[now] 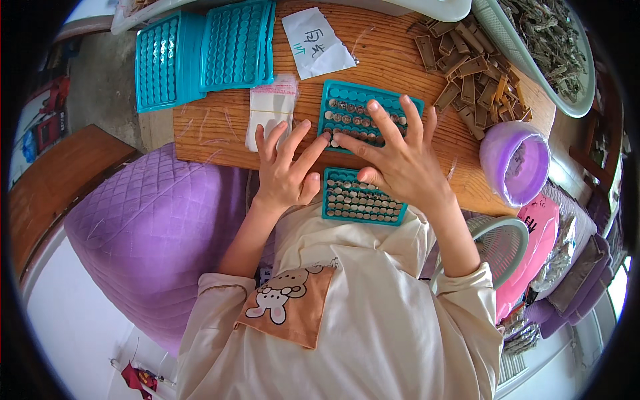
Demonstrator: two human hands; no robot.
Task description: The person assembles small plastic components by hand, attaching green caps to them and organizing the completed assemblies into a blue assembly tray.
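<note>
A teal tray (pixel 363 91) with rows of round wells lies at the table's front edge. Small round discs, some whitish and some shiny metallic, sit in several of its rows. My left hand (pixel 285 170) has its fingers spread, its index fingertip at the tray's near left corner. Over the tray's right side is my right hand (pixel 415 167), also spread, its index fingertip at the same corner beside a disc. Whether either fingertip presses a disc is too small to tell. Closer to my body, a second teal tray (pixel 327 205) holds rows of pale discs, partly below my right thumb.
More teal trays (pixel 237 47) stand at the back left. A banded stack of clear bags (pixel 272 107) and a handwritten paper (pixel 319 43) lie nearby. At right are brown rectangular pieces (pixel 472 67), a purple-covered tub (pixel 492 157) and a basket of metal parts (pixel 563 103).
</note>
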